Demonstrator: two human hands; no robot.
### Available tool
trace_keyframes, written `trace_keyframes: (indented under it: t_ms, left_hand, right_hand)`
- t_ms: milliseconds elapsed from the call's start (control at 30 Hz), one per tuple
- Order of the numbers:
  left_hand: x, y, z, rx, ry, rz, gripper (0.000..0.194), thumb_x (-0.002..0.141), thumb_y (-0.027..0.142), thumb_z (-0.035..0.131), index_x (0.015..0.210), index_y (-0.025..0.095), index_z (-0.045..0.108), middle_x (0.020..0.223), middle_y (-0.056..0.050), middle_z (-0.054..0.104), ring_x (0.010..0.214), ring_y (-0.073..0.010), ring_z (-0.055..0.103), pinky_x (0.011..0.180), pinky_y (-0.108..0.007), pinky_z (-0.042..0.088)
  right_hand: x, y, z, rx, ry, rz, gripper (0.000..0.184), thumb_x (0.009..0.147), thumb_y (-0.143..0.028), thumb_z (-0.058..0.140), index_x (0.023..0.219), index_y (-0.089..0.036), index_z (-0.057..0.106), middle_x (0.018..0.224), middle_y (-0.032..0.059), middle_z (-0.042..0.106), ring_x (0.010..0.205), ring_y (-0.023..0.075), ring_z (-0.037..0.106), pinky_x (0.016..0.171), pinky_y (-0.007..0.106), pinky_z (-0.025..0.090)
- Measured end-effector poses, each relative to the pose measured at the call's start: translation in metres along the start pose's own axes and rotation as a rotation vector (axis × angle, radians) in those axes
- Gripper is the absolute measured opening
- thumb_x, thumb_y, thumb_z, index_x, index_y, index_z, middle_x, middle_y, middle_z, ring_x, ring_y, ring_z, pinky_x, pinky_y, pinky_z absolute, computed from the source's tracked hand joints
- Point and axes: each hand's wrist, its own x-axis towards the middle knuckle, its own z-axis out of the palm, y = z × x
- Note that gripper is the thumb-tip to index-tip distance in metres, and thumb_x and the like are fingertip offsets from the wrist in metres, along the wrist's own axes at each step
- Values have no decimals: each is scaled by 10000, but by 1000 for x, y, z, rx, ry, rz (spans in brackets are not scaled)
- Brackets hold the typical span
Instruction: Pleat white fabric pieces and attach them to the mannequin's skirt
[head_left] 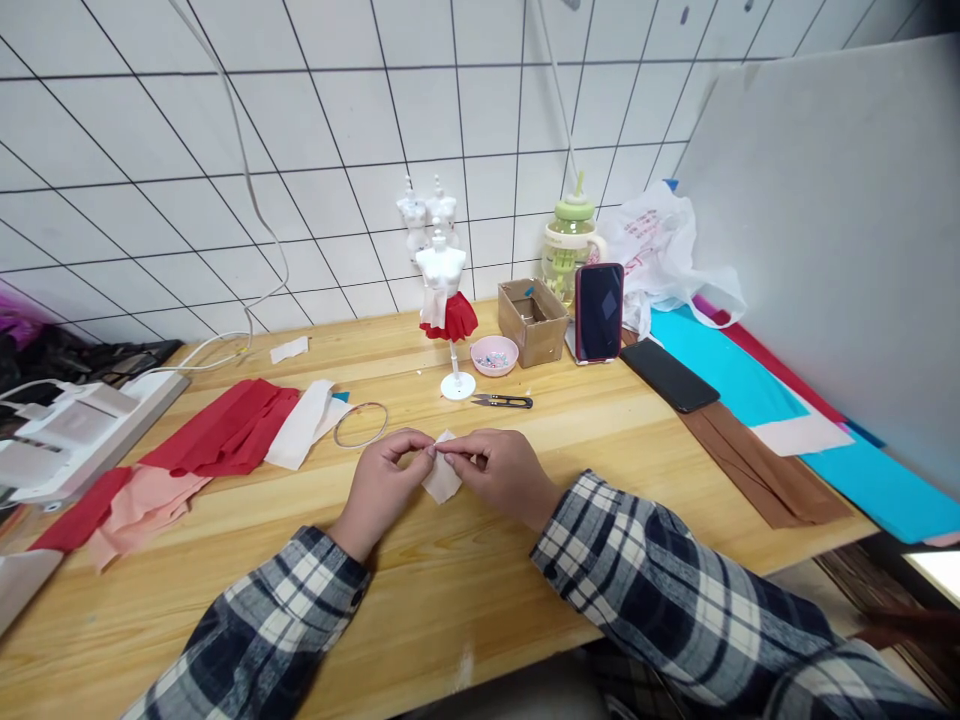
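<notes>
The left hand [386, 483] and right hand [504, 475] pinch the top edge of a pale cloth piece [442, 486] — low over the table [442, 590], short of the mannequin [441, 268]. That wears a red skirt [460, 320] and a pale strip; the held piece seems unattached and unfinished (fingers hide any fold). Snips [504, 401] and hoop [361, 426] lie just beyond — open wood stretches toward the near edge.
</notes>
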Motion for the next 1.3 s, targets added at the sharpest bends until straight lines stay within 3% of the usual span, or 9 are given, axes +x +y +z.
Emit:
trace_keyframes:
  t_ms: [867,1133,1300]
  left_hand:
    - [-2,1,-3,-94,-65,-17,241,810,389,634,823,177,749,840,-55,741,793,-203,658,767,-297,499]
    - [-2,-3,-2,-98,-92,-45,287,768,399,660,904,160,741,955,-95,750,881,-238,671,836,-345,508]
    - [-1,0,3,-12,-61,-69,280,746,408,672,874,169,742,900,-82,752,846,-234,676,845,-359,518]
  right_hand:
    - [4,5,-5,16,8,14,225,878,-226,591,1015,-232,771,936,13,772,723,131,654,681,239,455]
    - [5,6,-4,36,38,57,197,854,-221,619,994,-224,758,803,-13,745,632,111,594,641,237,435]
    - [6,6,-5,16,103,30,177,826,-206,659,992,-211,719,811,-17,691,681,112,580,672,235,435]
